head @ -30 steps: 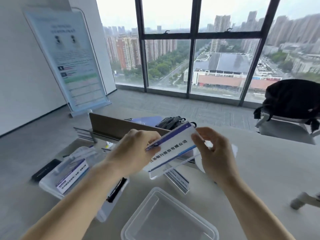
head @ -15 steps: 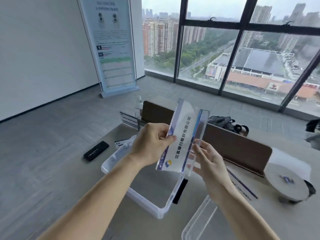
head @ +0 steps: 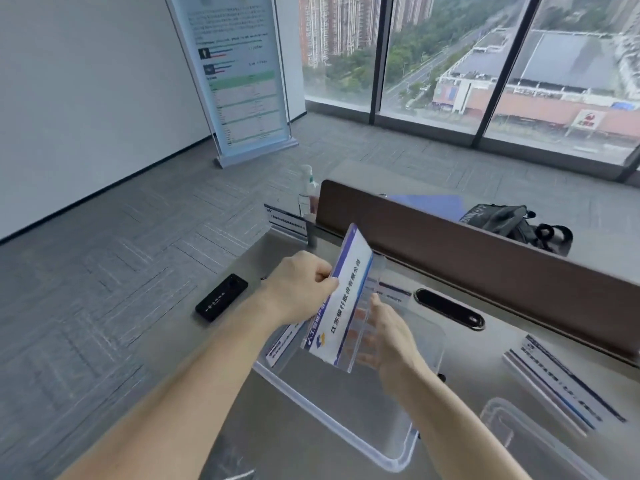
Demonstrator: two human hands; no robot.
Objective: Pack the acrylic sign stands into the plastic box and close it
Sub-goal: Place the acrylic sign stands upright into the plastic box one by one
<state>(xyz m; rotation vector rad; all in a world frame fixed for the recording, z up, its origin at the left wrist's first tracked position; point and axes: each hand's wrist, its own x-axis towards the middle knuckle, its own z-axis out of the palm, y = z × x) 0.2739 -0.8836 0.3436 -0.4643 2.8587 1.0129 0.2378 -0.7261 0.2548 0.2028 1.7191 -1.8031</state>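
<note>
I hold a clear acrylic sign stand (head: 341, 306) with a white and blue insert upright over the transparent plastic box (head: 394, 452). My left hand (head: 301, 289) grips its upper left edge. My right hand (head: 388, 337) supports it from behind on the right, its fingers seen through the acrylic. The stand's lower end dips into the box. Another sign stand (head: 280, 344) leans inside the box at its left wall. The box's clear lid (head: 533, 441) lies on the table at the lower right.
More sign stands (head: 561, 386) lie on the table to the right, and one (head: 285, 220) stands at the far left corner. A brown divider panel (head: 485, 265) runs behind the box. A black remote (head: 221, 297) lies left, a black bag (head: 512, 223) beyond the divider.
The view swung left and down. Both hands turned the sign stand from flat to upright and lowered it into the box.
</note>
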